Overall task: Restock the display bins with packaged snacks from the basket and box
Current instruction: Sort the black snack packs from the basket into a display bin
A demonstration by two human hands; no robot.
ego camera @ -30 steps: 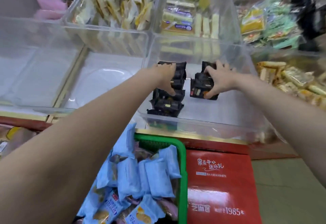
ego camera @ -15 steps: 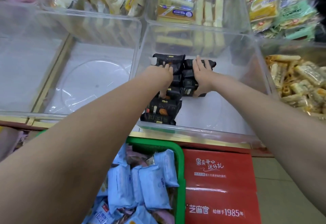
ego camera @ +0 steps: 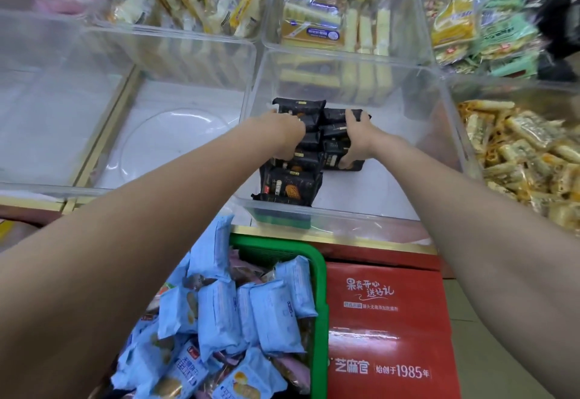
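- Head view: the left hand [ego camera: 282, 130] grasps a row of black snack packets [ego camera: 293, 175] inside the clear display bin [ego camera: 439, 135] at 12 o'clock.
- The right hand [ego camera: 357, 141] clasps a shorter second row, touching the first on its 3 o'clock side.
- The green basket [ego camera: 320, 279] of blue packets [ego camera: 270, 314] sits at 6 o'clock, with the red box [ego camera: 386, 329] just beside it toward 3 o'clock.

Red box [ego camera: 386, 329]: "芝麻官"; "1985年"
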